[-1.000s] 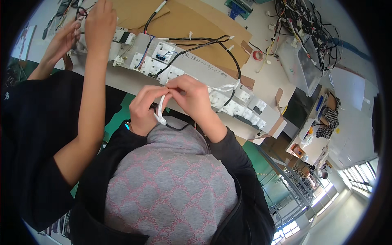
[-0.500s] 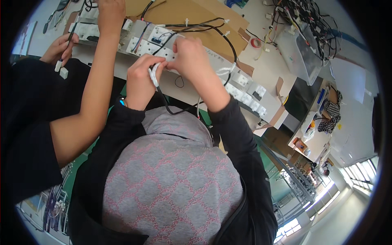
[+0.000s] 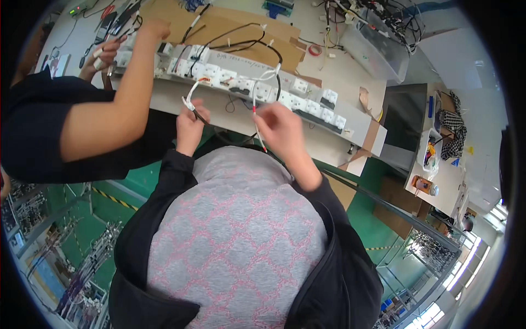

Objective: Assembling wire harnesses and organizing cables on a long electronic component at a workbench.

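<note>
My left hand (image 3: 190,130) is closed around a black cable (image 3: 207,122), just in front of a long board (image 3: 216,57) lined with white connector blocks (image 3: 227,78). White wires (image 3: 189,103) fan out from the cable's end, and some run up to a block with orange-red wire ends. Smeared by motion, my right hand (image 3: 284,129) hovers before the board beside a white wire with red bands (image 3: 254,104). Whether its fingers grip that wire cannot be made out. Another black cable (image 3: 280,57) arches over the board and is bound with white ties.
At the left a co-worker's arm (image 3: 131,98) reaches across the board, and that person's other hand (image 3: 105,55) holds a white piece. Brown cardboard (image 3: 230,24) lies behind the board. A clear bin (image 3: 378,55) of wires and a roll of red tape (image 3: 315,50) are farther right.
My hands, formerly close together at the connector blocks, have drawn apart, the right one moving right and toward me. The view has shifted, and the co-worker's hands have moved.
</note>
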Available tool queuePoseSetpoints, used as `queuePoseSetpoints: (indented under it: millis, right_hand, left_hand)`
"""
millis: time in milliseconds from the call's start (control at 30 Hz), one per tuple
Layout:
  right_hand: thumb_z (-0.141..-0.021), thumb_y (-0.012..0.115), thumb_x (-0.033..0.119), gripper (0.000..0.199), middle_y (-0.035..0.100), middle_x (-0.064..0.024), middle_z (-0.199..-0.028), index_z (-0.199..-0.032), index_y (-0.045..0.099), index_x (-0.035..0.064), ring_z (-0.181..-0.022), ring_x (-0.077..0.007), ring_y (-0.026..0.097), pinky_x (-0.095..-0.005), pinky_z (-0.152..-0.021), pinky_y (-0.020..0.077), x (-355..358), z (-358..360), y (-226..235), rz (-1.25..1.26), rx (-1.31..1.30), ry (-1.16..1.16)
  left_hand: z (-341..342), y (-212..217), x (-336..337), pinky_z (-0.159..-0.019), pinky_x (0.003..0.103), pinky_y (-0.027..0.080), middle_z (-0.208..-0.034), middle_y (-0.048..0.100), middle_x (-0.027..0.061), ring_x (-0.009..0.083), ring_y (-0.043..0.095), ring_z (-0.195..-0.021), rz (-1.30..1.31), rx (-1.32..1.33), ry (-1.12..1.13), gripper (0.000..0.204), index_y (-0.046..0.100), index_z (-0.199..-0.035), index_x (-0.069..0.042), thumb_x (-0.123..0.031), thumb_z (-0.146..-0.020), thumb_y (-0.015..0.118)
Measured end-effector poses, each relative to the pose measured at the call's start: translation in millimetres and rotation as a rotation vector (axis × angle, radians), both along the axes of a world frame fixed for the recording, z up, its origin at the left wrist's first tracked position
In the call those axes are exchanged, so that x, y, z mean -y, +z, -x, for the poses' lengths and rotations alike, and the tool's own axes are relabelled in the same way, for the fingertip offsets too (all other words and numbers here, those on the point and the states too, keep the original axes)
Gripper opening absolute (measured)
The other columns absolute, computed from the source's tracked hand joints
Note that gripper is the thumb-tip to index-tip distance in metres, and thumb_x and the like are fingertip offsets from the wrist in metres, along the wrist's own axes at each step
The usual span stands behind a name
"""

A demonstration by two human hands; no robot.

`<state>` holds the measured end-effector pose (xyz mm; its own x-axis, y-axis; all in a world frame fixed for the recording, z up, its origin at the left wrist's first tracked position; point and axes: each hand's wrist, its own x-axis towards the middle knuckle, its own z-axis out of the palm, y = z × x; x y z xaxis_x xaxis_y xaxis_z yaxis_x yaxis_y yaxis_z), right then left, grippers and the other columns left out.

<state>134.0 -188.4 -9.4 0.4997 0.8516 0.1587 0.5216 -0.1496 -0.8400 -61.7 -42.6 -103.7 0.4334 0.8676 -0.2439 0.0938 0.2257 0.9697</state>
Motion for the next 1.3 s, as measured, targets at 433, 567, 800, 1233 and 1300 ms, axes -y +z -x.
queuePoseSetpoints:
  millis: [433, 567, 800, 1233, 1300]
  right_hand:
    - [-0.093, 0.066, 0.022, 0.024, 0.063, -0.0015, -0.072, -0.097, 0.071, -0.0005, -0.061, -0.0057, 0.055, -0.0236, -0.056, 0.0455, 60.5, -38.3, -39.0, 0.353, -0.689, 0.145]
    - [-0.097, 0.063, 0.023, 0.024, 0.063, 0.0028, -0.079, -0.099, 0.071, 0.0006, -0.061, -0.0035, 0.053, -0.0202, -0.058, 0.0456, 59.2, -48.0, -26.3, 0.18, -0.808, 0.147]
    - [-0.097, 0.062, 0.025, 0.026, 0.058, 0.0038, -0.072, -0.101, 0.071, 0.0012, -0.061, -0.0043, 0.055, -0.0204, -0.059, 0.0466, 56.5, -59.4, -22.7, 0.118, -0.828, 0.065]
    - [-0.079, 0.074, 0.001, 0.033, 0.067, -0.0017, -0.076, -0.111, 0.069, 0.0007, -0.066, -0.0072, 0.059, -0.0237, -0.06, 0.0492, 107.0, -42.2, 2.4, 0.528, -0.686, 0.251]
    - [-0.077, 0.072, 0.002, 0.036, 0.069, -0.0067, -0.079, -0.112, 0.068, 0.0037, -0.069, -0.0121, 0.063, -0.0282, -0.064, 0.0516, 101.2, -31.9, 3.7, 0.466, -0.492, 0.213]
  left_hand:
    - [-57.8, 14.0, 92.7, -0.083, 0.028, 0.052, -0.099, 0.071, 0.0075, 0.0123, 0.064, -0.093, 0.304, 0.014, -1.045, 0.031, 0.067, -0.119, -0.003, -0.013, -0.09, 0.07]
    - [-74.6, 26.8, 106.1, -0.076, 0.026, 0.052, -0.095, 0.071, 0.0059, 0.0104, 0.064, -0.083, 0.292, 0.031, -0.969, 0.019, 0.068, -0.104, -0.001, -0.013, -0.089, 0.071]
    - [-83.0, 32.4, 115.3, -0.07, 0.025, 0.051, -0.096, 0.071, 0.0042, 0.0086, 0.062, -0.081, 0.352, 0.006, -0.955, 0.021, 0.067, -0.109, -0.003, -0.014, -0.092, 0.068]
    - [-89.1, 24.1, 78.9, -0.072, 0.033, 0.051, -0.092, 0.061, 0.0082, 0.0247, 0.063, -0.083, -0.52, -0.022, -1.147, 0.013, 0.063, -0.095, -0.003, -0.001, -0.082, 0.064]
    - [-95.2, 24.3, 64.5, -0.072, 0.036, 0.051, -0.093, 0.058, 0.0092, 0.0289, 0.062, -0.084, -0.61, -0.016, -1.165, 0.012, 0.062, -0.096, -0.005, -0.002, -0.084, 0.061]
